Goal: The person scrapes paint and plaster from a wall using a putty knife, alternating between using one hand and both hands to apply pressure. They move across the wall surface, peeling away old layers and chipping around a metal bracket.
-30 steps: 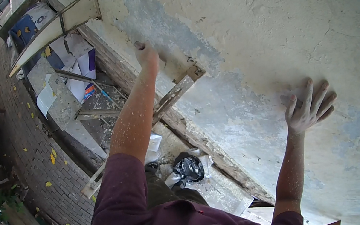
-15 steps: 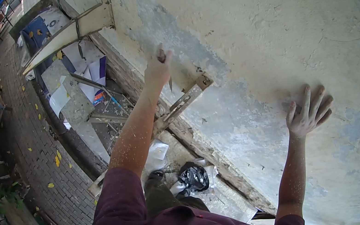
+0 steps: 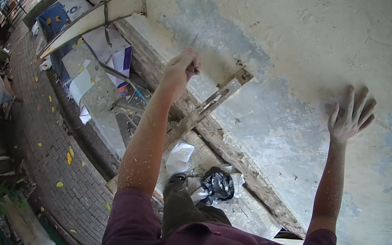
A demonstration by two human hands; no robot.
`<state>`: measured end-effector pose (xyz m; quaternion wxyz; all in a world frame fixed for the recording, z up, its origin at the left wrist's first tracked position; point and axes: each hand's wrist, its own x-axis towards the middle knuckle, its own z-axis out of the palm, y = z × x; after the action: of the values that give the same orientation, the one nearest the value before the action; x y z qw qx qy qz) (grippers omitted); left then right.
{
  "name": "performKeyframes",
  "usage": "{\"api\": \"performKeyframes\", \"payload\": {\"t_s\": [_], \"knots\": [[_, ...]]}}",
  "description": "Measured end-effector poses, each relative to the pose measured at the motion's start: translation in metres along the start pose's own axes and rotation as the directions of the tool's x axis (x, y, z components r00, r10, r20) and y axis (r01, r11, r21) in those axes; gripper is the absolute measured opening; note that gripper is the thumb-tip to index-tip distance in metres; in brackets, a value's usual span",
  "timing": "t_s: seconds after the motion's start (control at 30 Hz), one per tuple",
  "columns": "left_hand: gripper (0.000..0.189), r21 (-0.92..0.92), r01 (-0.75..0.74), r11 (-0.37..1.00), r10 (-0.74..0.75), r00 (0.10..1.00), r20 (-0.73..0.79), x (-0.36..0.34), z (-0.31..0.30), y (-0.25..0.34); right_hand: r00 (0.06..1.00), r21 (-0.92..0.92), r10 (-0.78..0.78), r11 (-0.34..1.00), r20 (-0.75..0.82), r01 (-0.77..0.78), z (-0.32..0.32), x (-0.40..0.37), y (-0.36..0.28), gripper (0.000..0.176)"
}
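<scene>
My left hand (image 3: pixel 180 70) is closed around a small tool that looks like a thin-bladed scraper. Only its narrow blade (image 3: pixel 195 39) shows past my fingers, pointing up toward the wall; my grip hides the handle. Beside it, the wall (image 3: pixel 290 42) has cream paint with a bare grey-blue patch (image 3: pixel 205 17). My right hand (image 3: pixel 351 117) lies with fingers spread against the wall farther right. Pale flakes and dust cover both forearms.
A bracket (image 3: pixel 213 100) juts from the wall below my left hand, and a larger curved bracket (image 3: pixel 104 14) is farther up. A black plastic bag (image 3: pixel 218 185) and white plastic (image 3: pixel 179 156) lie by my feet. Boards and debris (image 3: pixel 95 92) fill the left ledge, beside a brick pavement (image 3: pixel 52 144).
The tool's blade has swung from pointing down below my left hand to pointing up above it. My right hand stays spread on the wall while the whole view has shifted.
</scene>
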<state>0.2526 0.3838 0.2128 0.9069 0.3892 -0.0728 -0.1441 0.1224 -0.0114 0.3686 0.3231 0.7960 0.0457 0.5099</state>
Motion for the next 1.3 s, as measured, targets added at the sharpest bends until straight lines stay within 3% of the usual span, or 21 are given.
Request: {"api": "performKeyframes", "payload": {"t_s": [0.03, 0.07, 0.13, 0.27, 0.3, 0.33, 0.4, 0.47, 0.5, 0.57, 0.6, 0.67, 0.7, 0.8, 0.83, 0.93, 1.0, 1.13, 1.17, 1.2, 1.3], "knots": [[0.02, 0.183, 0.061, 0.981, -0.065, 0.998, 0.014, -0.002, -0.003, 0.004, 1.0, 0.017, 0.003, 1.0, -0.012, -0.003, 0.001, 0.0, 0.0, 0.054], [0.02, 0.177, 0.071, 0.982, -0.073, 0.997, 0.004, -0.006, -0.001, 0.01, 1.0, 0.024, -0.005, 1.0, -0.002, 0.005, 0.002, 0.002, -0.001, 0.054], [0.036, 0.563, -0.028, 0.826, 0.131, 0.981, -0.142, -0.02, 0.003, 0.016, 0.999, 0.038, 0.035, 0.999, 0.006, -0.035, -0.001, 0.001, -0.002, 0.055], [0.049, 0.254, -0.23, 0.94, 0.3, 0.91, -0.288, -0.028, 0.007, 0.029, 0.999, 0.121, 0.018, 0.993, -0.049, -0.012, -0.003, 0.006, -0.005, 0.053], [0.047, -0.173, -0.187, 0.967, 0.143, 0.961, -0.238, -0.024, -0.014, 0.021, 0.998, 0.123, 0.022, 0.992, -0.057, -0.015, -0.004, 0.009, -0.008, 0.053], [0.045, -0.564, -0.087, 0.821, 0.022, 0.992, -0.12, -0.02, -0.026, 0.018, 0.997, 0.223, 0.023, 0.975, -0.069, -0.007, -0.006, 0.015, -0.012, 0.053], [0.046, -0.564, -0.061, 0.824, -0.054, 0.981, -0.184, -0.014, -0.029, 0.009, 0.995, 0.324, 0.023, 0.946, -0.1, 0.011, -0.009, 0.03, -0.021, 0.052], [0.038, -0.355, 0.307, 0.883, -0.355, 0.932, -0.077, 0.003, -0.044, -0.005, 0.999, 0.284, -0.003, 0.959, -0.054, 0.018, -0.011, 0.045, -0.028, 0.052], [0.038, -0.357, 0.296, 0.886, -0.343, 0.937, -0.075, 0.012, -0.046, -0.006, 0.998, 0.284, -0.006, 0.959, -0.067, 0.025, -0.01, 0.052, -0.029, 0.052], [0.035, -0.216, 0.45, 0.866, -0.499, 0.793, -0.349, 0.034, -0.035, -0.004, 0.994, 0.261, 0.003, 0.965, -0.109, 0.026, -0.004, 0.068, -0.032, 0.052], [0.035, -0.217, 0.439, 0.872, -0.489, 0.802, -0.344, 0.042, -0.025, -0.009, 0.992, 0.258, 0.0, 0.966, -0.124, 0.032, 0.0, 0.073, -0.033, 0.052], [0.037, 0.209, 0.245, 0.947, -0.084, 0.815, -0.574, 0.059, -0.003, -0.028, 0.995, 0.199, 0.003, 0.98, -0.101, 0.017, 0.008, 0.074, -0.034, 0.052], [0.042, 0.62, -0.012, 0.785, 0.386, 0.792, -0.473, 0.088, -0.026, -0.067, 0.998, 0.131, -0.024, 0.991, -0.054, 0.03, 0.01, 0.07, -0.032, 0.054], [0.041, 0.802, 0.069, 0.593, 0.441, 0.805, -0.396, 0.101, -0.01, -0.07, 0.999, 0.087, -0.016, 0.996, -0.035, 0.019, 0.014, 0.068, -0.031, 0.057], [0.038, 0.728, 0.122, 0.674, 0.345, 0.82, -0.457, 0.099, 0.009, -0.05, 1.0, 0.029, -0.018, 0.999, -0.014, 0.018, 0.014, 0.067, -0.032, 0.06], [0.04, 0.701, 0.066, 0.71, 0.446, 0.729, -0.52, 0.171, -0.026, -0.05, 1.0, 0.011, -0.015, 1.0, -0.019, 0.015, 0.015, 0.068, -0.034, 0.06], [0.043, 0.462, 0.316, 0.829, 0.094, 0.735, -0.672, 0.23, -0.076, -0.017, 1.0, -0.018, -0.031, 0.999, 0.003, 0.031, 0.017, 0.065, -0.033, 0.064], [0.04, 0.194, 0.352, 0.916, -0.124, 0.707, -0.696, 0.214, -0.072, -0.003, 0.996, -0.06, -0.088, 0.994, 0.003, 0.088, 0.017, 0.073, -0.036, 0.066], [0.039, 0.52, 0.146, 0.842, 0.262, 0.731, -0.63, 0.192, -0.061, -0.037, 0.996, -0.081, -0.089, 0.993, 0.015, 0.09, 0.016, 0.071, -0.035, 0.067], [0.038, 0.785, -0.047, 0.618, 0.602, 0.67, -0.433, 0.184, -0.056, -0.053, 0.996, -0.101, -0.085, 0.991, 0.023, 0.087, 0.018, 0.071, -0.035, 0.068], [0.035, 0.779, -0.18, 0.6, 0.639, 0.694, -0.332, 0.177, -0.041, -0.021, 0.996, -0.12, -0.079, 0.989, 0.044, 0.084, 0.022, 0.068, -0.034, 0.072]]}}
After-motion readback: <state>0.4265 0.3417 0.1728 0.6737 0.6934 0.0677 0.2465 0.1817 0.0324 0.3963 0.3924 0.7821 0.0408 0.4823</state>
